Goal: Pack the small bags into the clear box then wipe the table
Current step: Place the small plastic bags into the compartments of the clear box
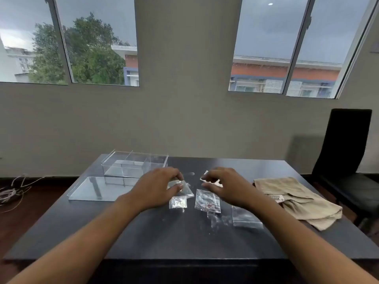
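Dark table [143, 232] | left hand [158, 186] pinching bag [184, 188] | right hand [223, 186] pinching another bag [214, 182]

small bags [207, 200] mid-table, clear box [134, 165] open, cloth [295, 199] crumpled

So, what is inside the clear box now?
The box shows only clear dividers, no bags. The bags lie on the table.

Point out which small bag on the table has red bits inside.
The small bag with red bits, lying just below the right hand; the bag left of it holds pale bits.
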A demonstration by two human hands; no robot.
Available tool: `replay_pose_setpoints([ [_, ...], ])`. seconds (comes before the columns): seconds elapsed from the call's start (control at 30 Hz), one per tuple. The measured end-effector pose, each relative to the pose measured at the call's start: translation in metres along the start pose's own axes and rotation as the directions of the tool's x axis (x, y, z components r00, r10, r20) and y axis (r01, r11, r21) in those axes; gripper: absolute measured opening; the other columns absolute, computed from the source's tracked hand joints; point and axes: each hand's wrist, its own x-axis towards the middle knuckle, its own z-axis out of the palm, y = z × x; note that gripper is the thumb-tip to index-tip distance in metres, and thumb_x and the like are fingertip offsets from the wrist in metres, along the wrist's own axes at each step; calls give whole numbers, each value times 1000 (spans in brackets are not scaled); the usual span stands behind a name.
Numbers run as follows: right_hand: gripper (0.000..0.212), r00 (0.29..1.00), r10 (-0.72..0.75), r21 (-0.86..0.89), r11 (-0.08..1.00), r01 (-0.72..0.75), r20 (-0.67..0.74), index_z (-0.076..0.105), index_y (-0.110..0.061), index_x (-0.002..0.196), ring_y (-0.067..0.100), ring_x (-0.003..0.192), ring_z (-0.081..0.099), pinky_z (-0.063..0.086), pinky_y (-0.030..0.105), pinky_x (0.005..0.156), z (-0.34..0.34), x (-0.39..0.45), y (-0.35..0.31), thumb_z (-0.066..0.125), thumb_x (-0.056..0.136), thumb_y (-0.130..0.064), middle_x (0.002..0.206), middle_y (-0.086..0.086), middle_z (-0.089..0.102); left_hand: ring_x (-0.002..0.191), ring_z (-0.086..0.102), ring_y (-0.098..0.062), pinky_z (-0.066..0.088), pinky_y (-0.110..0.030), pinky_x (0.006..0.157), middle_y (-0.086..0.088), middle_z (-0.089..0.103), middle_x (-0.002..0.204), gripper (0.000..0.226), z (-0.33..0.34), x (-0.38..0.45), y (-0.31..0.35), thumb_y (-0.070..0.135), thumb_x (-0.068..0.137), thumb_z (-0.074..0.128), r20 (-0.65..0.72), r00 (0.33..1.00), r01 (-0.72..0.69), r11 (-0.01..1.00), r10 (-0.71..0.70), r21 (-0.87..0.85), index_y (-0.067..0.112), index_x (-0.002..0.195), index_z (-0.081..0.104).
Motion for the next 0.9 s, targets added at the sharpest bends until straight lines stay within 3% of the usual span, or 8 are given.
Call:
replay_pose_setpoints([
  [0.1,44,990,17,-151,989,5,141,64,-27,135,18,119,59,43,36,105,13,9,0,61,96,-49,130,-2,64,113,67,-12,54,-38,94,15,70,124,24,12,12,0,35,97,58,58,998,-22,996,17,89,35,120,66],
  [0.23,55,980,50,-233,972,-3,195,55,-32,144,19,130,49,30,37,110,19,11,7,65,93,-50,140,-4,56,123,62,-22,49,-40,100,5,62,141,41,21,24,-7,37,100,57,271,962,-62,968,-6,244,32,140,51],
  [0.33,61,976,86,-272,962,-29,199,51,-38,145,21,127,45,29,40,108,22,13,11,69,89,-52,139,-6,59,129,55,-24,44,-42,105,-1,59,142,51,23,31,-10,40,100,58,353,936,-81,959,-21,271,34,149,41],
  [0.5,56,968,139,-187,977,-100,209,55,-39,137,19,118,47,32,38,101,23,23,12,77,86,-44,119,-12,70,135,46,-26,35,-44,109,-5,51,144,63,21,42,-14,43,98,61,414,902,0,958,-124,288,37,154,33],
  [0.7,37,941,241,-144,967,-211,237,67,-31,115,21,115,58,41,35,100,25,35,10,82,82,-36,118,-6,70,128,55,-29,45,-41,106,-7,54,140,80,16,51,-9,33,88,78,385,906,103,973,-177,204,31,154,34],
  [0.9,12,931,314,-208,939,-275,186,65,-36,90,20,115,54,37,38,100,27,38,12,76,88,-39,109,-10,70,115,65,-18,52,-37,94,8,73,116,70,22,49,-9,39,79,84,234,929,264,957,-286,124,30,140,51],
])
